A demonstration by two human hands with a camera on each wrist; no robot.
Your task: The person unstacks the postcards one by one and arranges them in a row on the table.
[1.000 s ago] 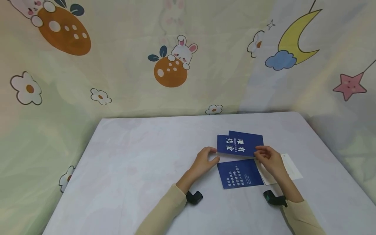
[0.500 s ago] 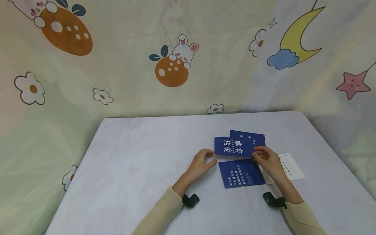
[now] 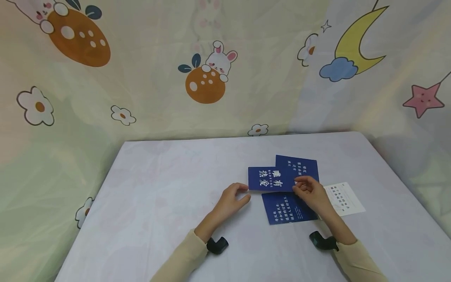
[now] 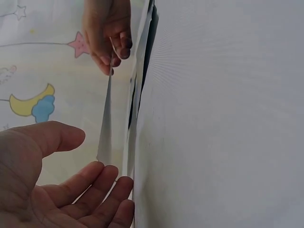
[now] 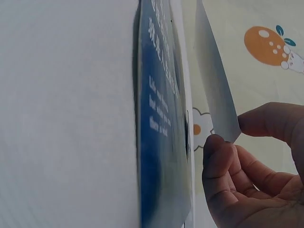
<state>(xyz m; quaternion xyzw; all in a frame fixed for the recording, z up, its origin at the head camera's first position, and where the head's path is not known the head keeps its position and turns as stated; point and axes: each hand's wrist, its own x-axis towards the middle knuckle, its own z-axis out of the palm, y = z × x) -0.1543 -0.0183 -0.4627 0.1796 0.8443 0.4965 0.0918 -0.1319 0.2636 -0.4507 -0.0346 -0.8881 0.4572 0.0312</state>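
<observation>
My right hand [image 3: 312, 196] pinches the right end of a blue card [image 3: 269, 179] printed with white characters. Seen from the right wrist, thumb and fingertips [image 5: 221, 147] meet at the corner of this card [image 5: 216, 80], which is raised over the table, its pale underside showing. My left hand [image 3: 228, 202] is beside the card's left end, thumb and fingers apart. In the left wrist view, the card's free end reaches the fingertips [image 4: 97, 168] of that hand, its thumb spread away.
Below the held card lies another blue card [image 3: 287, 211] with white writing. A third blue card [image 3: 303, 164] lies behind, partly covered. To the right a white card [image 3: 345, 199] rests on the white table [image 3: 158, 188]. A patterned cloth [image 3: 148, 70] hangs behind.
The held card has moved left and slightly nearer, uncovering more of the blue card behind. Both hands have shifted left with it, and more of the white card shows.
</observation>
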